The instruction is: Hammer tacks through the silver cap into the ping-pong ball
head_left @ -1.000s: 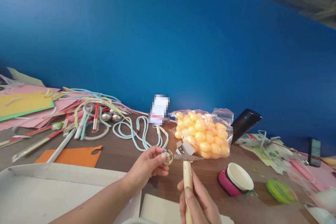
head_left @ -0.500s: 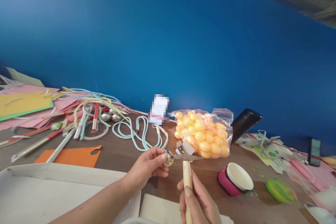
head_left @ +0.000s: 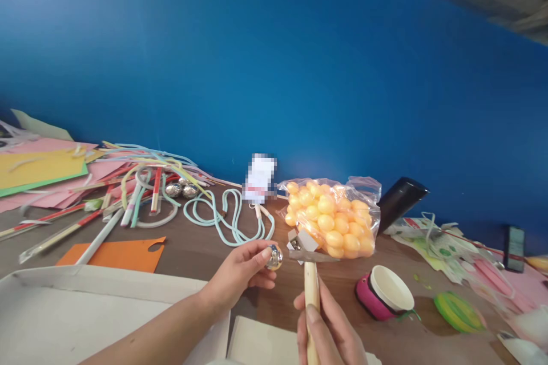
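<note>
In the head view, the left hand (head_left: pixel 240 268) pinches a silver ball (head_left: pixel 275 258) between thumb and fingers, in front and left of the bag of orange balls (head_left: pixel 331 221). The right hand (head_left: pixel 331 328) is wrapped around the wooden handle of a hammer (head_left: pixel 311 282), whose head is just in front of the bag.

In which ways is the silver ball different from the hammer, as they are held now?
Shape: the silver ball is round, while the hammer is long, with a crosswise head.
Finish: the silver ball is mirror-bright; the hammer combines a pale handle with duller metal.
Hold: the left hand pinches the silver ball; the right hand grips the hammer's handle.
Shared: both have shiny or dull metallic surfaces.
</note>
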`<state>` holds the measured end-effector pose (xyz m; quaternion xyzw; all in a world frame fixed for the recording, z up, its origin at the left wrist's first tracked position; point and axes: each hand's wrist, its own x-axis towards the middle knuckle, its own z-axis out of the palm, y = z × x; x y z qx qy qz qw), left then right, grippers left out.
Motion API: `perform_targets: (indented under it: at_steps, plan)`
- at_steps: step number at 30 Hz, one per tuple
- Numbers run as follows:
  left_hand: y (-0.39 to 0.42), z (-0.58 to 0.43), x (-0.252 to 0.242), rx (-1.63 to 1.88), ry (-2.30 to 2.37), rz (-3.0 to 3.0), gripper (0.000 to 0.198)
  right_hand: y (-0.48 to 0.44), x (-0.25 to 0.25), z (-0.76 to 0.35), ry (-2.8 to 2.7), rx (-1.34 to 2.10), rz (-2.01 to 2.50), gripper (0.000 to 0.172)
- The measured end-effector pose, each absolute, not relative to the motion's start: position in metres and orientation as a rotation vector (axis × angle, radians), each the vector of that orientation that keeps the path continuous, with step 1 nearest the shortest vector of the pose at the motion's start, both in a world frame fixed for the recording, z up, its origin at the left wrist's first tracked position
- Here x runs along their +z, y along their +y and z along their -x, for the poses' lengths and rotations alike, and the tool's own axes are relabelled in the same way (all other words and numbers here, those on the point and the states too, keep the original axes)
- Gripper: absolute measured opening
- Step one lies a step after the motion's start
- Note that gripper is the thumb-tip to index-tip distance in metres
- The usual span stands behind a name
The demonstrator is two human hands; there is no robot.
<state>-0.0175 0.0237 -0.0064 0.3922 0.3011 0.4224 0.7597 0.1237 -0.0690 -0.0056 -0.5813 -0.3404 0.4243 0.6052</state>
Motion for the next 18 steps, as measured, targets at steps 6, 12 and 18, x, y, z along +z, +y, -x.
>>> perform_targets:
  at_steps: [6,12,18]
  plan:
    - [0.0250,0.0172,-0.0071,0.934,0.666,-0.833,0.038,-0.0678,-0.0071,-0.1225,-0.827,0.995,1.318,0.057]
    - [0.0251,0.0172,-0.0081,0.939,0.659,-0.824,0.039,-0.0662,-0.0077,-0.1245,-0.866,1.015,1.345,0.054]
    - [0.0257,0.0167,-0.0080,0.954,0.662,-0.809,0.040,-0.0643,-0.0072,-0.1266,-0.905,1.023,1.313,0.051]
